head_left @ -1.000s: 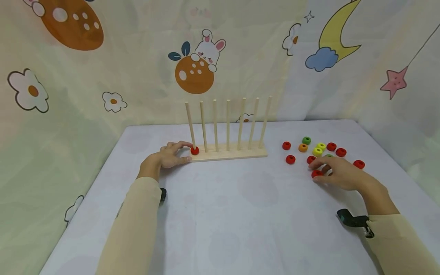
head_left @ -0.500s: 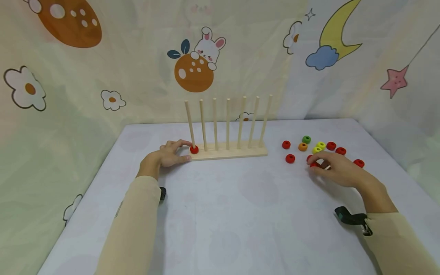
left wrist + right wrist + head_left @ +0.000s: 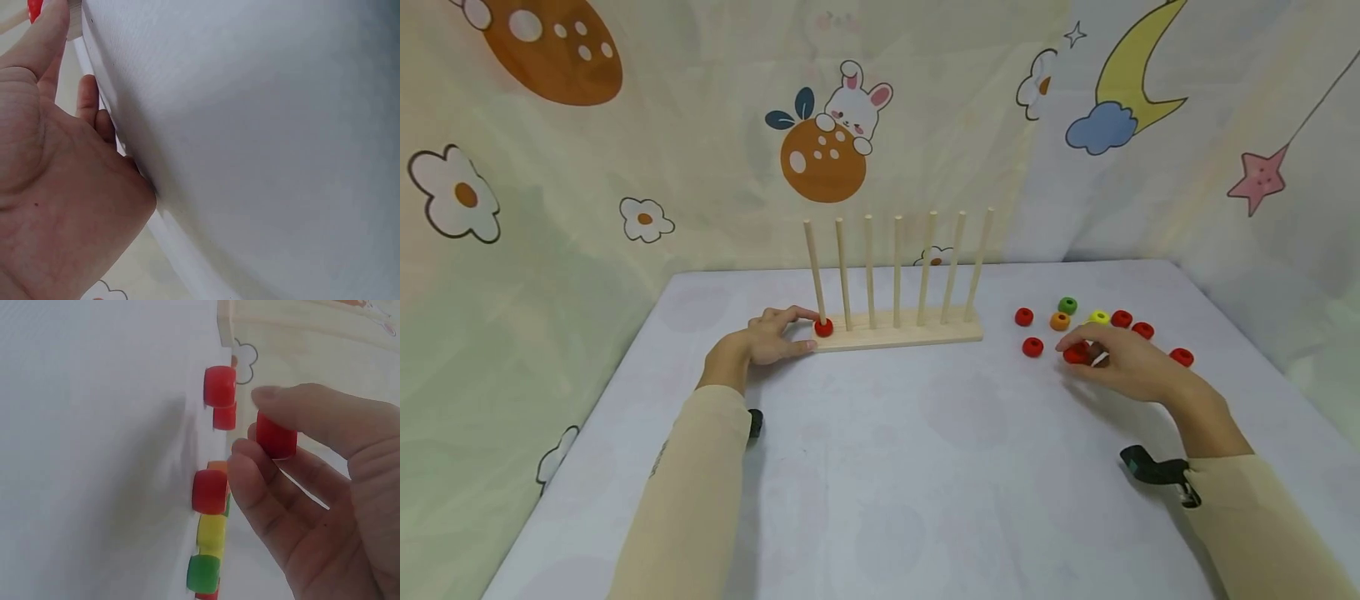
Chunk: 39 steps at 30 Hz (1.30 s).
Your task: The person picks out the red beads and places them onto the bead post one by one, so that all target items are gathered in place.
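My left hand [image 3: 767, 337] holds the left end of a wooden peg stand [image 3: 898, 335], thumb at the front corner and index finger near the back. A red bead [image 3: 823, 328] sits at the foot of the leftmost peg [image 3: 814, 271], beside that index finger. On the right, my right hand [image 3: 1123, 360] pinches another red bead [image 3: 276, 439] between thumb and fingers, raised off the table in the right wrist view. In the left wrist view the palm [image 3: 69, 169] shows, with a bit of red bead [image 3: 35, 9] at the top corner.
Around the right hand lie several loose beads: red [image 3: 1033, 347], orange [image 3: 1060, 322], green [image 3: 1067, 306] and yellow [image 3: 1099, 317]. Some are partly hidden by the hand. A white cloth [image 3: 880, 467] covers the table, and a printed curtain [image 3: 715, 150] hangs behind it.
My right hand has lifted a red bead and shifted slightly left and away from me with it. My left hand stays at the stand's end.
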Motion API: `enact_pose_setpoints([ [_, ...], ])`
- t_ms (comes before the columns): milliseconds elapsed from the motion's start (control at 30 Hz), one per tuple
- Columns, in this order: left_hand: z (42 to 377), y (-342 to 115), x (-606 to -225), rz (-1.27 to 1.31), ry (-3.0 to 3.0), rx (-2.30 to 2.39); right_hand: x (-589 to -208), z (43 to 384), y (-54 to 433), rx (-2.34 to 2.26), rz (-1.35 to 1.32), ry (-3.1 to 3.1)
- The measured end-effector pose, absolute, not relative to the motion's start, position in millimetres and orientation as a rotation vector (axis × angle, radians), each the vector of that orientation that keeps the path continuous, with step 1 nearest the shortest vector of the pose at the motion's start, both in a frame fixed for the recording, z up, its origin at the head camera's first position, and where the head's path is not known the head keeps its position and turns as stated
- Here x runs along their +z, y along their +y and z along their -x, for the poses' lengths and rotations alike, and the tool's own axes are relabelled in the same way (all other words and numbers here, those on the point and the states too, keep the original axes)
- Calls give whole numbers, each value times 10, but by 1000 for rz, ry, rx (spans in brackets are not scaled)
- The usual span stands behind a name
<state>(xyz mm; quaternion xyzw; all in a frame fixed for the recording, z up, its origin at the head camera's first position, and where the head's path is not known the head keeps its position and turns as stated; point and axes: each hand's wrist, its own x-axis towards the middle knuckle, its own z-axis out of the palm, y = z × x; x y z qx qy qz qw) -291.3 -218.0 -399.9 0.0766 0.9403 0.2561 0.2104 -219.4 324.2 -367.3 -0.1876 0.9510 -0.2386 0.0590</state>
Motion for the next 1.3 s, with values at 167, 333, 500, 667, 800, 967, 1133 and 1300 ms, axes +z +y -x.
enact_pose_setpoints([
  [167,2910,-2179,-4020,-232,2610,718,-3645,2230,3184,-722,622,2864],
  [333,2899,-2169,-4048,-222,2605,696,-3603,2286,3107,-753,681,2865],
  [500,2890,-2158,-4030,-222,2614,694,-3568,2345,3010,-811,752,2870],
  [667,2906,-2152,-4007,-243,2614,696,-3497,2379,2899,-838,797,2896],
  [800,2933,-2145,-3970,-269,2620,692,-3408,2426,2775,-833,795,2940],
  [967,2962,-2142,-3934,-268,2624,684,-3360,2482,2585,-927,826,2964],
  [1133,2955,-2153,-3956,-212,2614,688,-3383,2548,2433,-988,889,2936],
  [1300,2937,-2177,-3983,-165,2617,656,-3387,2628,2300,-990,1012,2914],
])
